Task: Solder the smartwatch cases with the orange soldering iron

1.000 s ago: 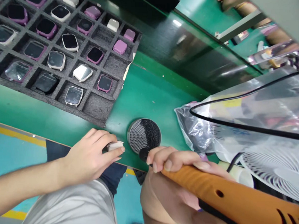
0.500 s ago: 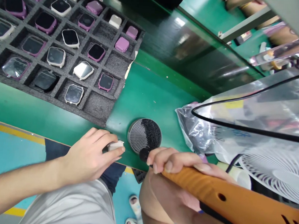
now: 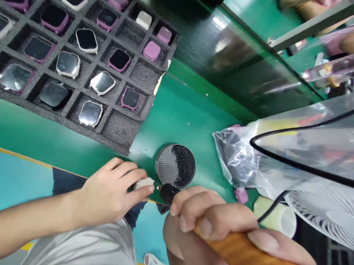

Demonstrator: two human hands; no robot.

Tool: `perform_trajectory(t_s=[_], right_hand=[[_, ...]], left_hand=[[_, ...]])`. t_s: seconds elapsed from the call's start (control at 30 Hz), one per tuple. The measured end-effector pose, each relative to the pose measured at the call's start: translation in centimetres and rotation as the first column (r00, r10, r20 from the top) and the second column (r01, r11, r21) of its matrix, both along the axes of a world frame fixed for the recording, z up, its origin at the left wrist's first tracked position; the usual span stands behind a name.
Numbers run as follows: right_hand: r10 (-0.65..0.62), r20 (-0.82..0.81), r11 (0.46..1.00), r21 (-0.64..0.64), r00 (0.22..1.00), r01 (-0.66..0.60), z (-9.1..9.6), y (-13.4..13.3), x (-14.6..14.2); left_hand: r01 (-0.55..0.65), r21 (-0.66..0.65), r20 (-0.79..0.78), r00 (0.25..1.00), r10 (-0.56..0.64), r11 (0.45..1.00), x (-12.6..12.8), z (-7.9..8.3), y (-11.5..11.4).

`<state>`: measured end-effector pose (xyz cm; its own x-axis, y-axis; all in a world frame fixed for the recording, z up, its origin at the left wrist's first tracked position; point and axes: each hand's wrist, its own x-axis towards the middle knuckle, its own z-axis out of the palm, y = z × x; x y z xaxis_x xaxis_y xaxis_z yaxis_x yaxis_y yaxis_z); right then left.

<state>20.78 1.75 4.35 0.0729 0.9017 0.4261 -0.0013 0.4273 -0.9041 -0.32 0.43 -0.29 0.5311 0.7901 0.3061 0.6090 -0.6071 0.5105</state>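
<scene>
At the bench edge, my left hand (image 3: 111, 188) pinches a small white watch case (image 3: 144, 182) between thumb and fingers; part of it is hidden under the fingers. My right hand (image 3: 220, 214) is wrapped around an orange electric screwdriver (image 3: 233, 250) with a black nose (image 3: 168, 193). Its metal tip points left, close beside the watch case; whether they touch I cannot tell. Just behind the tip stands a round grey dish (image 3: 167, 165) with a grid of holes and a heap of tiny black pieces on its right side.
A dark foam tray (image 3: 86, 133) at upper left has compartments with purple, white and black watches. Clear plastic bags (image 3: 238, 155), a black cable (image 3: 300, 166), a white fan (image 3: 327, 211) and a pale yellow roll (image 3: 273, 216) occupy the right. Another person's arm (image 3: 308, 13) shows at top right.
The screwdriver's nose has left the dish and come down and left to the watch case. My left hand still holds the case. The view has shifted a little.
</scene>
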Motion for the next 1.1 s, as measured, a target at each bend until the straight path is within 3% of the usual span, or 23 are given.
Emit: perform_trajectory(t_s=[0.1, 0.37, 0.5, 0.67, 0.73, 0.8, 0.93, 1.03, 1.1], right_hand=[[0.004, 0.034, 1.000, -0.016, 0.999, -0.003, -0.4, -0.1, 0.1], [-0.046, -0.030, 0.996, -0.077, 0.999, 0.043, 1.2, 0.0, -1.6], [0.022, -0.008, 0.998, -0.059, 1.000, -0.022, 0.9, 0.0, -1.2], [0.009, -0.059, 0.997, -0.078, 0.998, -0.014, 0.6, -0.3, -1.0], [0.079, -0.018, 0.990, -0.115, 0.997, -0.080, 0.6, 0.0, -0.4], [0.207, 0.055, 0.960, -0.203, 0.977, -0.192, 0.8, 0.7, 0.6], [0.466, 0.082, 0.845, -0.335, 0.881, -0.416, 2.2, 2.8, 1.9], [0.537, 0.086, 0.783, -0.420, 0.839, -0.458, 3.1, 3.3, 1.9], [0.494, 0.094, 0.800, -0.438, 0.864, -0.410, 2.9, 2.6, 1.8]], left_hand=[[-0.014, 0.006, 0.018, 1.000, 0.013, 1.000, 0.1, -0.1, 0.1], [-0.017, -0.002, 0.033, 0.999, 0.017, 1.000, 0.1, -0.2, 0.1], [-0.015, -0.011, 0.044, 0.999, 0.016, 1.000, 0.2, -0.2, 0.1], [-0.023, -0.014, 0.059, 0.998, 0.024, 1.000, 0.2, -0.2, 0.1], [-0.026, -0.012, 0.065, 0.998, 0.027, 1.000, 0.2, -0.2, 0.0], [-0.027, -0.008, 0.066, 0.997, 0.028, 1.000, 0.2, -0.3, 0.0], [-0.034, 0.019, 0.083, 0.996, 0.033, 0.999, 0.3, -0.6, 0.0], [-0.046, 0.039, 0.097, 0.994, 0.042, 0.998, 0.4, -0.8, 0.0], [-0.053, 0.045, 0.101, 0.994, 0.048, 0.998, 0.4, -0.8, -0.1]])
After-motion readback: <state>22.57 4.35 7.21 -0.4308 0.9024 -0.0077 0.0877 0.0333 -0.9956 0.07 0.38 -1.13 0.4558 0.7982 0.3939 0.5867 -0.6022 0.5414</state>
